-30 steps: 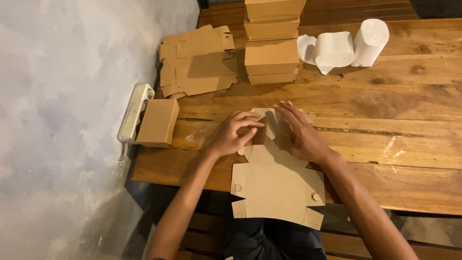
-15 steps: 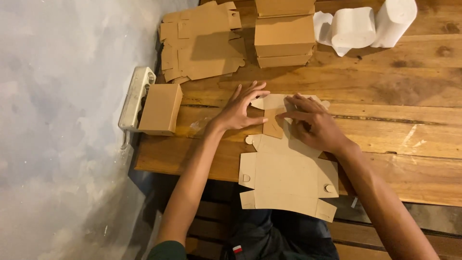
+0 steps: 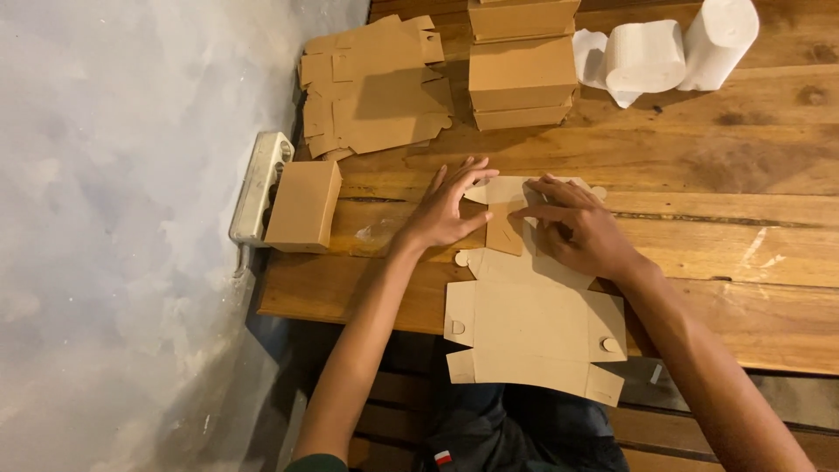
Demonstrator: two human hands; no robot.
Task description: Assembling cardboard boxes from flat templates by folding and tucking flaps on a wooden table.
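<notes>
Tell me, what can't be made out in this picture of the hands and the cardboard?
Head view:
- The far end of the flat cardboard cutout lies under the left hand and right hand.
- The stack of folded boxes is cut off by the top edge, its height unknown.
- The white paper rolls run past the top edge.
- The white power strip is partly behind a small box.

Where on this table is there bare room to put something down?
Bare wood lies right of the right hand, below the white rolls. A smaller patch sits between the folded box and left hand. The far edge is crowded with flat cardboard and stacked boxes.
</notes>
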